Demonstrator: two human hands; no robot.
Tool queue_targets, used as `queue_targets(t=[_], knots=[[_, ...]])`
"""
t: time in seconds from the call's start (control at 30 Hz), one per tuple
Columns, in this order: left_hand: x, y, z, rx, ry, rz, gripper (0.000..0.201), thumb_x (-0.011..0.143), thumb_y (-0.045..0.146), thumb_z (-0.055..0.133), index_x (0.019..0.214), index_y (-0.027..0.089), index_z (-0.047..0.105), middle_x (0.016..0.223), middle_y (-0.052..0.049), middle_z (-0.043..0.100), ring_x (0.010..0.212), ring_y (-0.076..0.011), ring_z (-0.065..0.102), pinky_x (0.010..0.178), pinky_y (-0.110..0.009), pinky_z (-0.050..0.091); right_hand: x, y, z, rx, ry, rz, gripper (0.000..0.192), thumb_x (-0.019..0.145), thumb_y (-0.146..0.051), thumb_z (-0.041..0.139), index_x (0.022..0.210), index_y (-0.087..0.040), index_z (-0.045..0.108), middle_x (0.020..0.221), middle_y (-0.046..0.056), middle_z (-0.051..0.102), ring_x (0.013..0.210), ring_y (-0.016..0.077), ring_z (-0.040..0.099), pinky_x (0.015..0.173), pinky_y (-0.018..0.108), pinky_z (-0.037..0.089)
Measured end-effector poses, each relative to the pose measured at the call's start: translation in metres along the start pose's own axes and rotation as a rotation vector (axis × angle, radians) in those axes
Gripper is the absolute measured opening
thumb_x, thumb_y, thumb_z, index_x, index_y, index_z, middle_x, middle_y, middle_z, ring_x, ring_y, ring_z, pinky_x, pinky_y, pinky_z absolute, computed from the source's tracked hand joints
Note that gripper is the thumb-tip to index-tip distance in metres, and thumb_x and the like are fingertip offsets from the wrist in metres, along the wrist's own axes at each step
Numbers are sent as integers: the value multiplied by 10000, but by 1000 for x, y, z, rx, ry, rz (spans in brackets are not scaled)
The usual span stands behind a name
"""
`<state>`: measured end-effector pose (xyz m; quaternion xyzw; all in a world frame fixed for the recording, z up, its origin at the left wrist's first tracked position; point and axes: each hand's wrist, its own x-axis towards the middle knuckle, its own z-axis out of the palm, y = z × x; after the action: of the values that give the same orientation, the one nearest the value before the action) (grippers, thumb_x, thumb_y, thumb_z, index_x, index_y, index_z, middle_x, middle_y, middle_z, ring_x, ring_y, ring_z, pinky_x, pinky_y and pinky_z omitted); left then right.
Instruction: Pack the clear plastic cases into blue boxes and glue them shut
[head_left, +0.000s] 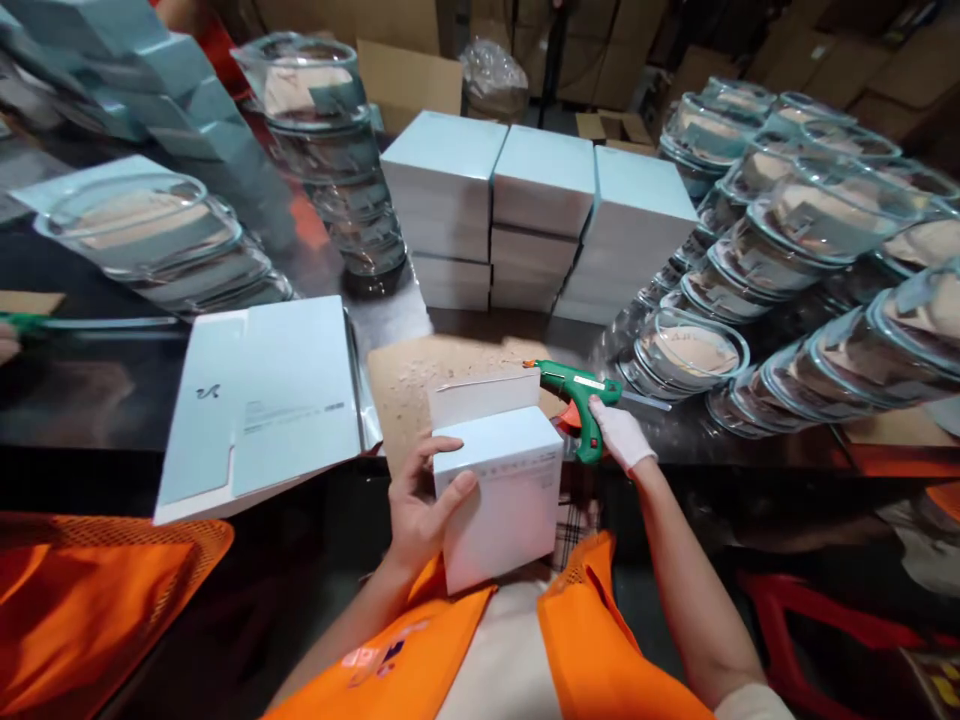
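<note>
White carton [501, 500] sits right at the near edge of the tabletop [90, 400], its top flap [484, 393] standing open toward the far side. Left hand [420, 505] is wrapped on the carton's left wall, thumb across the front face, fingers curled round the corner, a firm hold. Right hand [621, 432], in a white glove, is closed around the grip of a green glue gun [577, 395], whose nozzle points left, just behind the open flap. Under the carton, a brown cardboard sheet [420, 375] flecked with glue crumbs. Flat unfolded carton blanks [262, 400] lie to the left along the near edge. Toward the far edge, three stacks of closed white boxes [540, 210] stand side by side. Glass bowls [810, 250] in nested leaning rows fill the right side, with more glass bowl stacks [330, 150] at the far left corner.
</note>
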<state>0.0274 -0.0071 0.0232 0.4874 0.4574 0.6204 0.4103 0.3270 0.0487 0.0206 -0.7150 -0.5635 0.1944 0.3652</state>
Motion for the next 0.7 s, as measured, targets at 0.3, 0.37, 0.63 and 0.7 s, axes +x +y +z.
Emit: queue_targets(t=[0.3, 0.37, 0.63, 0.7], knots=[[1, -5, 7, -13, -75, -25, 374, 732, 573, 908, 879, 246, 797, 1091, -84, 741, 1074, -278, 714, 786, -326, 594, -29, -64, 22, 702, -391, 219, 508, 733, -540, 869, 1111, -207, 805, 1096, 86, 828, 1017, 284, 774, 904, 403, 638], [2, -10, 7, -13, -56, 1, 371, 726, 552, 924, 864, 240, 777, 1189, -98, 739, 1229, -311, 684, 904, -360, 599, -31, -65, 27, 777, -405, 228, 534, 737, -596, 876, 1096, -208, 795, 1069, 82, 822, 984, 278, 770, 894, 401, 640], [18, -23, 1, -147, -150, 136, 345, 887, 419, 829, 1193, 319, 705, 1023, -30, 732, 1100, -284, 758, 1005, -479, 608, -38, -52, -1, 643, -609, -370, 715, 833, -867, 661, 1177, -256, 798, 1435, 122, 693, 1338, 316, 656, 1179, 492, 497], [19, -22, -1, -82, -161, 172, 191, 851, 388, 863, 953, 252, 777, 1016, -54, 715, 1104, -283, 735, 1033, -470, 591, -41, -57, 1, 539, -583, -489, 496, 918, -655, 752, 1214, -259, 791, 1445, 122, 697, 1373, 295, 635, 1190, 484, 488]])
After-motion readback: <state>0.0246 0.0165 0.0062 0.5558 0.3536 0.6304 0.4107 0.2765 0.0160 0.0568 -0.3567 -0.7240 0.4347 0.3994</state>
